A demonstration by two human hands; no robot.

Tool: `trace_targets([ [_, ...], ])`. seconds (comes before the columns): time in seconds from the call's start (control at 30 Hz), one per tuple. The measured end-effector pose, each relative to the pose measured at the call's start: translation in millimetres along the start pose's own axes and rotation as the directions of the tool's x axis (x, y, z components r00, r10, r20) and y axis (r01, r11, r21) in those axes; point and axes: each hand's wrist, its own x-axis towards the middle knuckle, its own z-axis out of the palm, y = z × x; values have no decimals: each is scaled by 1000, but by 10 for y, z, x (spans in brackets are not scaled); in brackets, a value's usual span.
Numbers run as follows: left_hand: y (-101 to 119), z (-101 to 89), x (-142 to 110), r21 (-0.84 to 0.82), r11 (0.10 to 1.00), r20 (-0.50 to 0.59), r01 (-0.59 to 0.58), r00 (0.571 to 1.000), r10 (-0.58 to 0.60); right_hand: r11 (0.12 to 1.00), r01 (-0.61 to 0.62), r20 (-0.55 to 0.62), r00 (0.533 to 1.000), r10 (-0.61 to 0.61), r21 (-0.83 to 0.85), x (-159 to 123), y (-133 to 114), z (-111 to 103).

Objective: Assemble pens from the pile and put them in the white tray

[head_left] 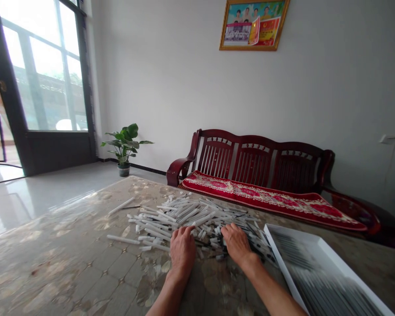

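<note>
A heap of white pen barrels and caps lies on the patterned table. My left hand rests palm down at the near edge of the heap, fingers curled into the pieces. My right hand lies beside it on the right part of the heap, where dark refills show among the white parts, fingers bent down. What either hand holds under the fingers is hidden. A white tray of finished dark pens stands to the right of my right hand.
A few loose white barrels lie left of the heap. Behind the table stands a dark wooden bench with a red cushion. A potted plant sits by the wall near a glass door.
</note>
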Motion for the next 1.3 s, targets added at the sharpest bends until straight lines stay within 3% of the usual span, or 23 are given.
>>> trace_targets([
  [0.13, -51, -33, -19, -57, 996, -75, 66, 995, -70, 988, -89, -107, 989, 103, 124, -180, 60, -49],
  [0.23, -59, -59, -19, -71, 992, -98, 108, 989, -115, 928, -183, -204, 944, 258, 324, -379, 75, 44],
  [0.4, -6, -138, 17, -31, 985, -21, 171, 985, -172, 802, -184, -292, 867, 405, 568, -642, 66, 395],
  [0.5, 20, -185, 43, 79, 982, 34, 174, 984, -177, 747, -167, -313, 833, 456, 643, -684, 67, 521],
  [0.7, 138, -156, 220, 375, 926, 120, -44, 993, -1, 700, -140, -324, 812, 486, 700, -670, 49, 540],
  [0.97, 331, 106, 563, 460, 864, 241, -204, 965, 100, 705, -103, -411, 750, 519, 702, -653, 27, 608],
  [1.13, 349, 116, 658, 475, 842, 284, -255, 950, 127, 694, -126, -410, 727, 551, 709, -647, 56, 633],
  [1.2, 361, 74, 674, 470, 841, 287, -268, 947, 141, 655, -156, -363, 726, 584, 740, -647, 66, 635],
  [1.3, 403, -3, 632, 458, 844, 270, -277, 949, 165, 523, -184, -249, 718, 650, 832, -633, 81, 621],
])
